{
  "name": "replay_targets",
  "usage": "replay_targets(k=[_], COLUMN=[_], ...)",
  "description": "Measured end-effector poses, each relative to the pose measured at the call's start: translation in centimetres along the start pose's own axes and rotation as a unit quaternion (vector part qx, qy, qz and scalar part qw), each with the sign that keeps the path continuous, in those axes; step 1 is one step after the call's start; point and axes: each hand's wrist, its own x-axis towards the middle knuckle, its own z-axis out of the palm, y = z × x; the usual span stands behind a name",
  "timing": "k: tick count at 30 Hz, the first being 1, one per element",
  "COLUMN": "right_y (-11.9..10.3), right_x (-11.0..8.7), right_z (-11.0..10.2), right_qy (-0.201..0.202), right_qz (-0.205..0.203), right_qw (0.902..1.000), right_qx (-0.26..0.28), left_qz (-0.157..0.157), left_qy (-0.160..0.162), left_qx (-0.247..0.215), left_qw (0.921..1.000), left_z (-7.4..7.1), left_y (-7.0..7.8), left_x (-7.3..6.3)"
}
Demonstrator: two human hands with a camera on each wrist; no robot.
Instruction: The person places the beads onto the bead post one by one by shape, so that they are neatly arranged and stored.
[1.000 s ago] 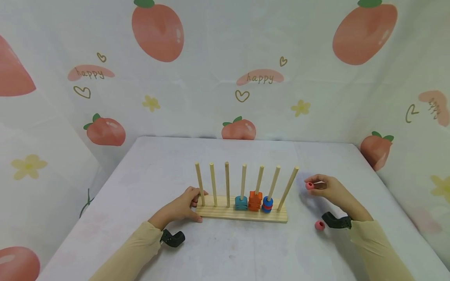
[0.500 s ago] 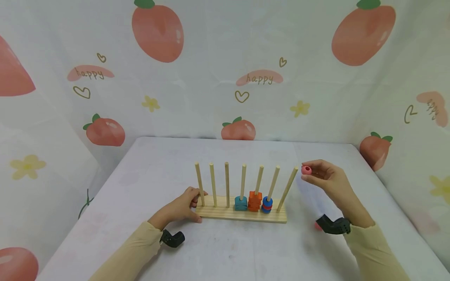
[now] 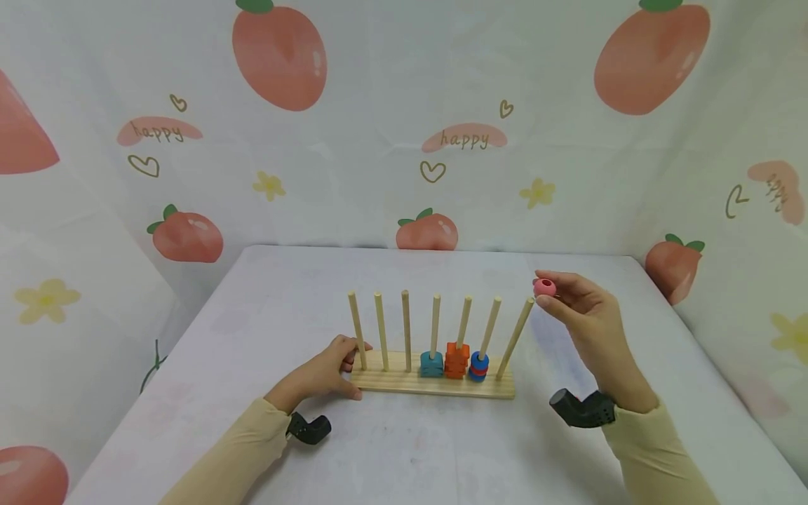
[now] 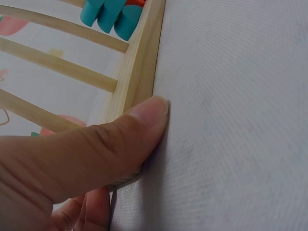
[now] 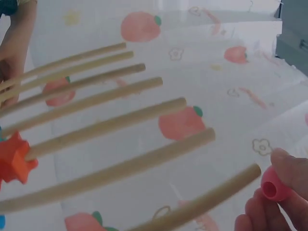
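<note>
A wooden peg board [image 3: 435,385] with a row of upright pegs lies on the table. My left hand [image 3: 325,370] grips its left end, the thumb [image 4: 139,122] along the front edge and the fingers behind. My right hand [image 3: 586,312] pinches a round pink bead [image 3: 544,287] between thumb and fingers. In the head view the bead is just above and right of the tip of the rightmost peg [image 3: 517,331]; in the right wrist view, its hole [image 5: 272,190] faces the peg's side, apart from it. Teal pieces [image 3: 432,365], orange star-shaped pieces [image 3: 456,362] and blue and red rings [image 3: 479,367] sit on three pegs.
The white cloth-covered table [image 3: 404,449] ends at a printed backdrop [image 3: 353,140] with peaches. Black cameras are strapped to the left wrist [image 3: 309,428] and right wrist [image 3: 582,409]. The three leftmost pegs and the rightmost peg stand bare.
My right hand has lifted the pink bead up and leftward to the rightmost peg's top. The other pink bead on the table is now hidden behind the right wrist. My left hand stays put.
</note>
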Motion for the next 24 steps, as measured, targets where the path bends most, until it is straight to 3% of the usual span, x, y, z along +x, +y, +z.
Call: replay_targets(k=[7, 24], right_y=[0.4, 1.1], right_x=[-0.1, -0.4], right_z=[0.8, 0.7], right_qy=[-0.032, -0.056], right_qz=[-0.029, -0.046], right_qw=[0.9988, 0.9960], right_qx=[0.024, 0.053], left_qz=[0.001, 0.000], left_qy=[-0.001, -0.002], left_qx=[-0.002, -0.010], left_qw=[1.0000, 1.0000], left_z=[0.0, 0.1], left_y=[-0.1, -0.2], left_x=[0.2, 0.1])
